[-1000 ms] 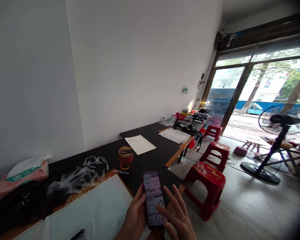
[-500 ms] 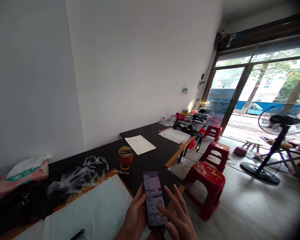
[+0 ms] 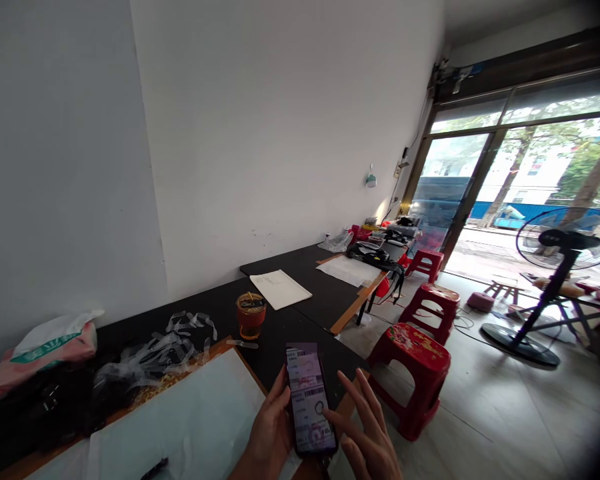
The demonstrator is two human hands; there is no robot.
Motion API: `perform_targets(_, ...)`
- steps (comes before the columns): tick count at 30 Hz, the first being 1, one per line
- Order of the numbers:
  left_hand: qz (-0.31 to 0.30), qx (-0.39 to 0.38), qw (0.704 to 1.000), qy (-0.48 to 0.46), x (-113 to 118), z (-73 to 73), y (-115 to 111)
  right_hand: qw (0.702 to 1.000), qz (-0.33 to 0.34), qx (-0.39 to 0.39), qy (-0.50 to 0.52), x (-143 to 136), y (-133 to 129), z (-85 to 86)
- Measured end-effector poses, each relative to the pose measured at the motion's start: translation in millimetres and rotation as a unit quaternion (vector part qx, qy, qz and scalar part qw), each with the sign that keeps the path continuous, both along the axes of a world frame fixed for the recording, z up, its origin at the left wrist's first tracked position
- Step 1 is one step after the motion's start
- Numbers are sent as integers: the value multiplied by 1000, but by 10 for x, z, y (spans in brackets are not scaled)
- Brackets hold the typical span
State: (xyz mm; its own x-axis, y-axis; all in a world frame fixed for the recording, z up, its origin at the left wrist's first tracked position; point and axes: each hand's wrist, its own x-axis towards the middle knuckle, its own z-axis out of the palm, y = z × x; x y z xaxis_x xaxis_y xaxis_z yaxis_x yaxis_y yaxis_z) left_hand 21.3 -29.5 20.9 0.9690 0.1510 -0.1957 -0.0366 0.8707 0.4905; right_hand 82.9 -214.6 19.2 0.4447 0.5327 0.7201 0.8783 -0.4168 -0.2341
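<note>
A smartphone with its lit screen toward me is gripped in my left hand, the thumb along its left edge. The screen shows stacked labels with barcodes and a ring-shaped mark. My right hand is at the phone's right side, fingers spread. One fingertip is at the screen near the ring mark; I cannot tell whether it touches. Below and left of the phone lies a pale sheet on the black table, with a small black object on it.
An amber cup with a brown band stands behind the phone. Clear plastic strips and a tissue pack lie left. A white booklet lies farther back. Red stools and a standing fan are on the right.
My right hand has shifted slightly right, its fingertip moving from the middle of the screen toward the right edge. My left hand and the phone stay almost in place.
</note>
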Motion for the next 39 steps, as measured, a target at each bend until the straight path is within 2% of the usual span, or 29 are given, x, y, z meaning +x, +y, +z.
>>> perform_targets(7,-2,0,1000,5,-17,63,3,1000,1,-10,6,5,-2,-11)
perform_targets(17,-4,-7,1000,1,-8,34,5,1000,14,-26,-10,19,37,-38)
perform_targets(25,4,-8,1000,-7,6,12,0,999,-23,-29,4,47,28,-22)
perform_targets(39,-3,-11,1000,-21,11,-62,23,999,11,-32,21,38,38,-48)
